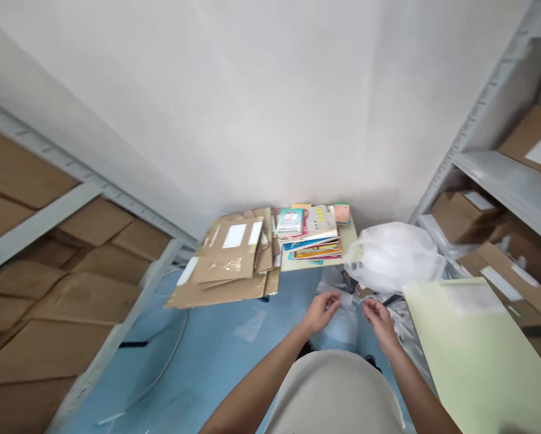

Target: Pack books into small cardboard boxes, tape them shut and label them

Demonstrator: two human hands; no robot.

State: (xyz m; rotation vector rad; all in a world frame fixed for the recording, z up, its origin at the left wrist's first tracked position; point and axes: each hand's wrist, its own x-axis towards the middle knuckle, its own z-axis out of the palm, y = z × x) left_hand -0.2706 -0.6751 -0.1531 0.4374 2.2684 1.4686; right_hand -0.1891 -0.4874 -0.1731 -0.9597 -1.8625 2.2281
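Note:
My left hand is in front of my body with its fingers curled and the thumb close to them. My right hand faces it a short way off, fingertips pinched together. A thin whitish sheet shows below and between the hands; whether either hand holds its edge I cannot tell. Beyond the hands a stack of books lies on a pale yellow board. Flattened cardboard boxes with white labels are piled left of the books. A translucent plastic bag sits to the right.
Metal shelves loaded with brown cartons stand on the left. More shelving with labelled boxes is at the right. A pale tabletop lies beside my right arm. A cable crosses the blue floor.

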